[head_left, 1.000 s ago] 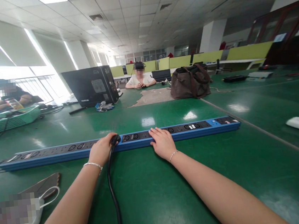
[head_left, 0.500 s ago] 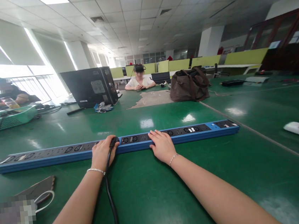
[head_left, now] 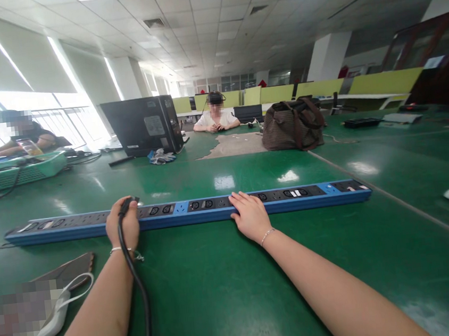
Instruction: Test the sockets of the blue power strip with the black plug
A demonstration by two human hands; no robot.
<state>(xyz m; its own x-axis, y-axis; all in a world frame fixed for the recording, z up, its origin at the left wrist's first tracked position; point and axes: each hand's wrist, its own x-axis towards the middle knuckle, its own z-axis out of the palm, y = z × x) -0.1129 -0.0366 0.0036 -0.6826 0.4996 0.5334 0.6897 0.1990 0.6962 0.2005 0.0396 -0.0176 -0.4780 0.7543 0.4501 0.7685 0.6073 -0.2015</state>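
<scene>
A long blue power strip with black socket panels lies across the green table in front of me. My left hand is closed around a black plug over the strip's left half; whether the plug touches a socket is hidden. From that plug a thick black cable runs down past my wrist to the bottom edge. My right hand lies across the strip right of its middle, fingers over the top and thumb at the near side. Some sockets are covered by my hands.
Near left lie a partly blurred flat item and a white object with a loop. Behind the strip stand a black computer case, gloves and a brown bag. A green basket is far left. Two people sit beyond.
My left hand has moved left along the strip with the plug, uncovering a blue section and sockets. My right hand stays on the strip. The whole view has shifted slightly.
</scene>
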